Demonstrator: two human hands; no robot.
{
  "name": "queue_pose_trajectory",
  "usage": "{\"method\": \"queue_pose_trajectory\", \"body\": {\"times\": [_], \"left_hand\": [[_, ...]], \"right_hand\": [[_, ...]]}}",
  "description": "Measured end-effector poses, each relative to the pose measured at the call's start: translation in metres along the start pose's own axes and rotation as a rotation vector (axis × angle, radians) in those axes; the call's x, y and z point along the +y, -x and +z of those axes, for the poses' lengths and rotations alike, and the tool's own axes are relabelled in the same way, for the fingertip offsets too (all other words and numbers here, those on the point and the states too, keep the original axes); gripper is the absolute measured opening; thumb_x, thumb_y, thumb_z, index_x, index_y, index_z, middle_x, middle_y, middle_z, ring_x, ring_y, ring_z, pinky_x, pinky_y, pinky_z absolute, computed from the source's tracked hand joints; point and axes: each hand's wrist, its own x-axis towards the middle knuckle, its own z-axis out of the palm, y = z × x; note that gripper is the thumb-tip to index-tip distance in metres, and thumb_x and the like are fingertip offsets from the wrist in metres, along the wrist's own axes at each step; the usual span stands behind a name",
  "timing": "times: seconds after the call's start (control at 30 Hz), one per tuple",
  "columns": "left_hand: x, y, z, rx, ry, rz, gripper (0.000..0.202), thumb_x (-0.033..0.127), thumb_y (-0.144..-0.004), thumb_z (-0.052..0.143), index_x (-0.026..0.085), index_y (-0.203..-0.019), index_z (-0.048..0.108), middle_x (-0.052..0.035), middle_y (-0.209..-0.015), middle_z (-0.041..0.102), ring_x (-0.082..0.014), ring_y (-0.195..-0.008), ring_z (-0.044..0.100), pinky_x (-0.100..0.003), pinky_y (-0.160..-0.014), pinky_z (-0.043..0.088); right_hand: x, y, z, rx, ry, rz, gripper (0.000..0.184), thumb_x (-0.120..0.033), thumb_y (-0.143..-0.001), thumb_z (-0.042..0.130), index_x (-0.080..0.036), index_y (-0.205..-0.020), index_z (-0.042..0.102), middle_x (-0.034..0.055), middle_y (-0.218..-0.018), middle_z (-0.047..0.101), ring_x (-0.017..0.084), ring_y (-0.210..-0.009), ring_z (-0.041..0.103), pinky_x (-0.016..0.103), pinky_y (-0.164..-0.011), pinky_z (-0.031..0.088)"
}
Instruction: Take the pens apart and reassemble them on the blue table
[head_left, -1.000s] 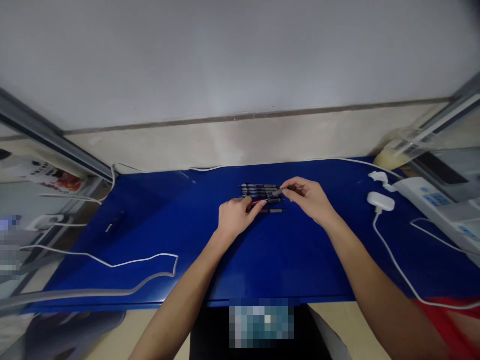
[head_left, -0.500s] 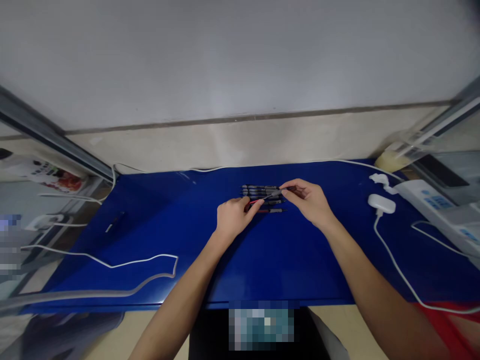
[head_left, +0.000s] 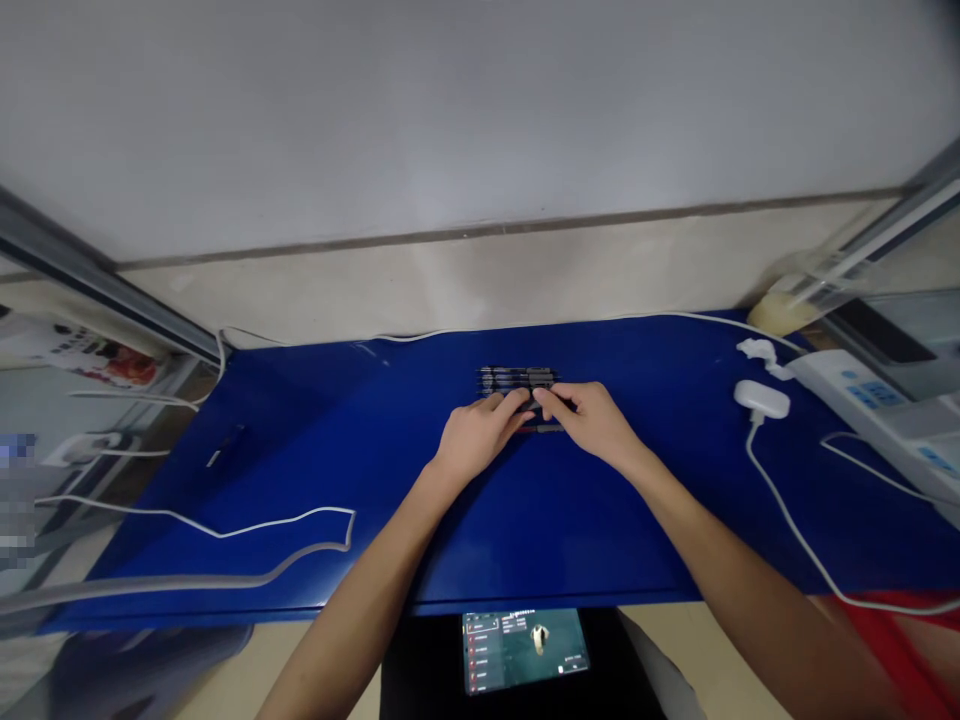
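A row of dark pens (head_left: 517, 377) with grey grips lies side by side on the blue table (head_left: 360, 400). At the near end of the row, another pen (head_left: 546, 428) shows a red part next to its grey grip. My left hand (head_left: 480, 437) is closed, its fingertips pinched over the row's near side. Right beside it, my right hand (head_left: 594, 422) pinches the grey grip of a pen (head_left: 534, 404). The fingertips of both hands almost meet on this pen, and they hide most of it.
At the left lies a dark pen-like object (head_left: 226, 446), with white cables (head_left: 285, 522) nearer me. To the right are a white earbud case (head_left: 762, 399) on a cable, crumpled tissue (head_left: 759, 350) and a power strip (head_left: 855, 385). A lit tablet (head_left: 525, 652) rests below the table edge.
My hands have come closer together, the right one moving left and toward me. The pen, earlier stretched at a slant between them with red at its left end, is now mostly covered by fingers.
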Motion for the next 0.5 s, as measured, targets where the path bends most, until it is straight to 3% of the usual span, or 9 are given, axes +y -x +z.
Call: {"method": "queue_pose_trajectory", "body": {"times": [0.07, 0.17, 0.23, 0.27, 0.33, 0.4, 0.5], "left_hand": [[-0.0008, -0.0004, 0.0005, -0.014, -0.013, -0.008, 0.039, 0.047, -0.105, 0.027, 0.028, -0.123, 0.056, -0.0031, -0.098, 0.072, -0.0168, -0.083, 0.069, -0.023, -0.061, 0.042], [-0.0026, -0.0012, 0.0016, -0.019, 0.008, -0.072, 0.044, 0.045, -0.106, 0.02, 0.025, -0.11, 0.059, -0.0029, -0.095, 0.073, -0.0169, -0.076, 0.069, -0.024, -0.058, 0.039], [-0.0034, -0.0011, 0.0014, -0.02, 0.052, -0.089, 0.042, 0.047, -0.106, 0.022, 0.024, -0.114, 0.057, -0.0026, -0.094, 0.073, -0.0174, -0.075, 0.069, -0.024, -0.058, 0.039], [-0.0035, -0.0009, 0.0009, -0.019, 0.077, -0.081, 0.041, 0.051, -0.105, 0.026, 0.025, -0.119, 0.055, -0.0021, -0.093, 0.074, -0.0178, -0.074, 0.07, -0.024, -0.059, 0.04], [-0.003, -0.0002, -0.0009, -0.014, 0.114, -0.045, 0.044, 0.058, -0.101, 0.035, 0.027, -0.127, 0.051, -0.001, -0.093, 0.074, -0.018, -0.075, 0.07, -0.024, -0.059, 0.04], [-0.0022, 0.0002, -0.0025, -0.016, 0.112, -0.028, 0.044, 0.059, -0.101, 0.033, 0.028, -0.124, 0.054, -0.0002, -0.093, 0.074, -0.017, -0.075, 0.07, -0.023, -0.059, 0.04], [-0.0019, 0.0003, -0.0033, -0.036, 0.078, -0.055, 0.049, 0.051, -0.105, 0.018, 0.026, -0.106, 0.06, -0.0001, -0.087, 0.073, -0.0159, -0.072, 0.068, -0.023, -0.058, 0.037]], "right_hand": [[-0.0008, 0.0004, -0.0006, 0.005, 0.025, 0.011, 0.05, -0.047, -0.098, 0.049, -0.019, -0.059, 0.061, 0.0004, -0.052, 0.058, 0.013, -0.048, 0.051, 0.028, -0.052, 0.034], [0.0003, 0.0, -0.0011, 0.018, -0.044, -0.061, 0.025, -0.043, -0.093, 0.06, -0.02, -0.085, 0.066, 0.0027, -0.08, 0.07, 0.015, -0.065, 0.061, 0.027, -0.06, 0.042], [0.0013, -0.0003, -0.0003, 0.035, -0.03, -0.126, 0.017, -0.038, -0.091, 0.064, -0.022, -0.096, 0.064, 0.0039, -0.093, 0.069, 0.017, -0.077, 0.062, 0.027, -0.066, 0.044], [0.0016, -0.0001, 0.0004, 0.043, 0.003, -0.147, 0.016, -0.037, -0.093, 0.062, -0.021, -0.092, 0.063, 0.0039, -0.09, 0.068, 0.017, -0.079, 0.062, 0.028, -0.067, 0.043], [0.0011, 0.0007, 0.0015, 0.052, 0.076, -0.173, 0.03, -0.038, -0.098, 0.053, -0.02, -0.075, 0.059, 0.0032, -0.076, 0.063, 0.017, -0.074, 0.059, 0.029, -0.067, 0.041], [-0.0006, 0.0018, 0.0019, 0.042, 0.084, -0.164, 0.04, -0.041, -0.1, 0.048, -0.02, -0.067, 0.055, 0.0017, -0.066, 0.058, 0.016, -0.065, 0.055, 0.029, -0.063, 0.039], [-0.0032, 0.0027, 0.001, -0.005, -0.022, -0.13, 0.027, -0.043, -0.097, 0.054, -0.021, -0.084, 0.061, 0.0002, -0.07, 0.062, 0.014, -0.059, 0.053, 0.027, -0.058, 0.039]]}}
